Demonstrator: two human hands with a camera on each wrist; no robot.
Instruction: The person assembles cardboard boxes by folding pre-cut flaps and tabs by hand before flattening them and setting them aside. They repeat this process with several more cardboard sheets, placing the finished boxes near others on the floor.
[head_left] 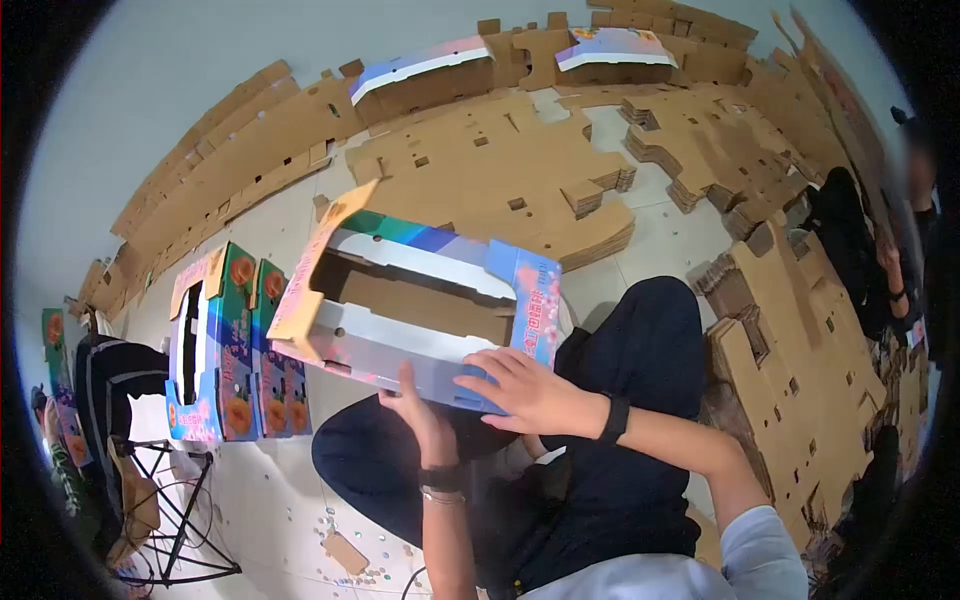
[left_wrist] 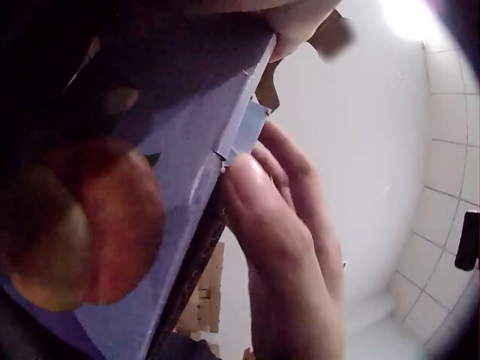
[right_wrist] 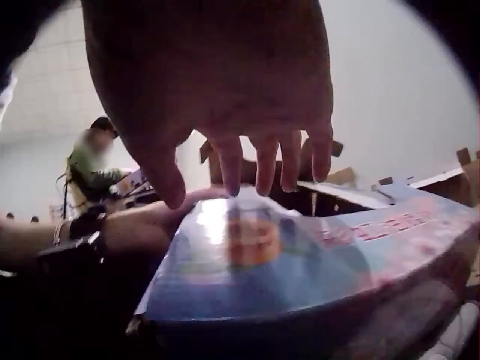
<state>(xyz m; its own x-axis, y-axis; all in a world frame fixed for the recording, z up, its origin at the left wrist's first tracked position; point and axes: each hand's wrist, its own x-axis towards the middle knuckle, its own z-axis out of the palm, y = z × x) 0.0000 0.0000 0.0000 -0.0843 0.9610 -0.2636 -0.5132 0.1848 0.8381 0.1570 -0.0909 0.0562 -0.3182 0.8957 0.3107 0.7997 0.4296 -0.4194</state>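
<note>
A printed cardboard box (head_left: 430, 350), purple-blue with pink blossoms and an orange end flap, is held tilted above the person's lap. Its long opening faces up between white inner flaps. My left hand (head_left: 425, 425) grips the near lower side, thumb up against the wall, its other fingers hidden beneath. My right hand (head_left: 530, 392) lies over the near right corner with fingers spread and fairly straight. In the left wrist view, the right thumb (left_wrist: 251, 180) touches the edge beside a small blue tab (left_wrist: 247, 133). Below the right fingers, the blue end panel (right_wrist: 255, 262) shows in the right wrist view.
Two similar boxes (head_left: 238, 350) stand on the floor at left, near a black wire stand (head_left: 180, 520). Flat cardboard stacks (head_left: 450, 160) cover the floor ahead and to the right (head_left: 800, 330). Small scraps (head_left: 345, 550) lie at front left. Other people sit at both sides.
</note>
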